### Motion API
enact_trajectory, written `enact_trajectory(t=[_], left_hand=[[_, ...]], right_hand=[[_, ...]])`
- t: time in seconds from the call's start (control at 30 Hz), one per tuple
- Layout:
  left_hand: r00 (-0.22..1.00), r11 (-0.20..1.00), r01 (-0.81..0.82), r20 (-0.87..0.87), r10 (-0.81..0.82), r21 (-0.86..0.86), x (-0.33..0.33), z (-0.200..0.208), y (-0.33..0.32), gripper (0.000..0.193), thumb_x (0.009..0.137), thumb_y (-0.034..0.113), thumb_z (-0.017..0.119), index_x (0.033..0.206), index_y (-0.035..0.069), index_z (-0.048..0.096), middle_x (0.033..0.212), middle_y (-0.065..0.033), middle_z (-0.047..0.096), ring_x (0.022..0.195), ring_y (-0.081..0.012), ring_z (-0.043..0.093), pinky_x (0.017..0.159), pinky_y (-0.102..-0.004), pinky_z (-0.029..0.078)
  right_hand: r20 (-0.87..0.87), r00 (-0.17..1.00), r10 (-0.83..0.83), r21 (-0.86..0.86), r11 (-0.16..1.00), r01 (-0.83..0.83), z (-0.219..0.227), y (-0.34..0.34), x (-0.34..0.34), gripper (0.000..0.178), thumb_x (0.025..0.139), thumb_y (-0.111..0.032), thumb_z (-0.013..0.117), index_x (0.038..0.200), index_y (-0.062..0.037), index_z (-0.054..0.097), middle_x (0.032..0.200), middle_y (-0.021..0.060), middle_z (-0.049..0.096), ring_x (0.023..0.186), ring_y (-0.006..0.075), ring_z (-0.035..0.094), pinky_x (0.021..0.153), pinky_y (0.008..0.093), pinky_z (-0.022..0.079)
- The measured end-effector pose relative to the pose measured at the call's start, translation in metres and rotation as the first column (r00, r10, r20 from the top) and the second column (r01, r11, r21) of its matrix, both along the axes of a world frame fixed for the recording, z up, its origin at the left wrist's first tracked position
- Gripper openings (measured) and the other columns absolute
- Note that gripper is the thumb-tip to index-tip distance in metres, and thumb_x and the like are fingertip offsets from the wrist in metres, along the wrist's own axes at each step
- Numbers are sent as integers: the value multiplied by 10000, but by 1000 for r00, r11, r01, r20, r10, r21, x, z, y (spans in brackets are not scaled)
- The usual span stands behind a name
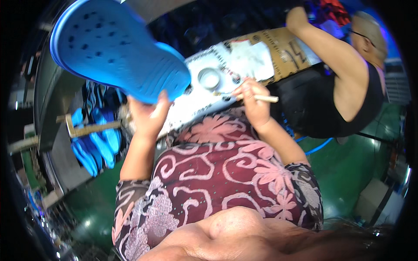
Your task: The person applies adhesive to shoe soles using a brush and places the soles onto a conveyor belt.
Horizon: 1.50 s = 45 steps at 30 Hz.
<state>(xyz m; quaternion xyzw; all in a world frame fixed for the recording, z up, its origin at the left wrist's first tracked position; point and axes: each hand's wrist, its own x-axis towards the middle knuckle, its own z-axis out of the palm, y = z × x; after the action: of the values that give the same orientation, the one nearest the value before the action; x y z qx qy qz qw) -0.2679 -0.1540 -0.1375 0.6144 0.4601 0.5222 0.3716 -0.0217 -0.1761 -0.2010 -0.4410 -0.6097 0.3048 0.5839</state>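
My left hand (149, 116) is closed on the heel end of a large blue clog (117, 52), raised at the upper left. Dark holes dot its wide toe part, and ridges run across the heel. My right hand (256, 105) grips a thin brush (268, 99) with a pale wooden handle. The brush's tip points left, low beside a small round cup (201, 78) with whitish contents. Under the cup lies a white, stained work surface (187, 106).
Several blue clog pieces (98, 148) lie at the left by a wooden bar (96, 128). White cloth or paper (257, 58) and brown cardboard (287, 52) cover the table's right part. A co-worker in black (318, 95) sits close at the right, one arm over the table.
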Motion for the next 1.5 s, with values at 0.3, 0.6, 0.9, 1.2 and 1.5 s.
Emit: enact_trajectory(t=[0.3,0.6,0.9,1.2,1.5], left_hand=[[633,470,772,456,-626,-427,62,94,65,713,682,209,676,1249,-51,331,863,-134,594,439,-112,543,353,-178,445],[420,587,801,810,-410,-118,235,140,205,140,819,73,562,846,-62,543,765,-192,622,675,-241,634,625,-267,558],[820,643,550,490,-295,-533,26,-34,84,379,876,217,561,1192,33,460,930,-105,599,817,-169,618,779,-276,508],[352,157,-323,35,935,-933,-253,-144,-143,499,784,366,643,1150,67,483,1060,-113,501,898,-228,522,841,-371,460],[-2,425,-332,452,892,-842,-371,-193,-117,436,780,127,585,1159,-1,411,1115,-178,482,1025,-334,502,909,-433,447]], right_hand=[[-9,991,-136,-159,978,133,-15,-17,4,365,922,-183,432,673,20,605,609,68,538,571,146,507,556,284,392],[-213,963,-163,-311,946,92,-23,-13,-4,335,926,-181,465,699,18,610,621,51,558,568,109,500,560,243,395],[-191,959,-212,-381,916,126,-25,-15,-7,366,945,-214,427,727,26,597,651,54,553,607,108,486,648,247,404],[-269,961,-64,-484,871,-78,-7,-3,-40,369,942,-240,430,744,32,581,727,75,557,635,119,477,640,248,385],[-204,977,60,-472,869,-152,-2,-3,-74,360,937,-268,435,768,17,577,718,59,559,641,109,465,649,237,369]])
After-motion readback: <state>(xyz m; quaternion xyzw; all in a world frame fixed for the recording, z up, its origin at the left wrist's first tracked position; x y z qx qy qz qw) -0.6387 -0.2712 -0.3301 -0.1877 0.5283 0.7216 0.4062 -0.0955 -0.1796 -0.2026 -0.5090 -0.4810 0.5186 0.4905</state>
